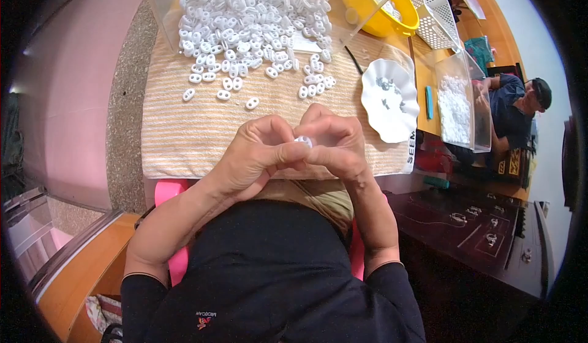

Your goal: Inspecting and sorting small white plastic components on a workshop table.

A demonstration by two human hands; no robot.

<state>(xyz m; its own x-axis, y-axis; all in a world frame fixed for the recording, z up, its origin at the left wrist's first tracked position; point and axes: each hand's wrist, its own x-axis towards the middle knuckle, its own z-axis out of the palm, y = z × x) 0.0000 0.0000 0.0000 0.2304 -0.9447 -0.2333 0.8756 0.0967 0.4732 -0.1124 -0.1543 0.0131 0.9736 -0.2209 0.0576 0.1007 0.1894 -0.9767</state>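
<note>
Between the fingertips of both hands sits a small white plastic piece with holes (304, 141), partly hidden by my thumbs. My left hand (260, 153) pinches it from the left, thumb and forefinger closed. From the other side my right hand (335, 142) pinches it too. Beyond my hands, several loose white two-holed plastic pieces (252, 103) lie on a striped towel (177, 135). A large heap of the same pieces (245, 21) spreads at the far side. Right of my hands, a white scalloped dish (392, 128) holds small dark grey bits (392, 92).
A yellow basin (409, 27) and a white perforated basket (432, 12) stand at the far right. Nearer, a clear bin (481, 128) holds white pieces, with a blue-green stick (429, 102) beside it. Another person (511, 107) sits at the right.
</note>
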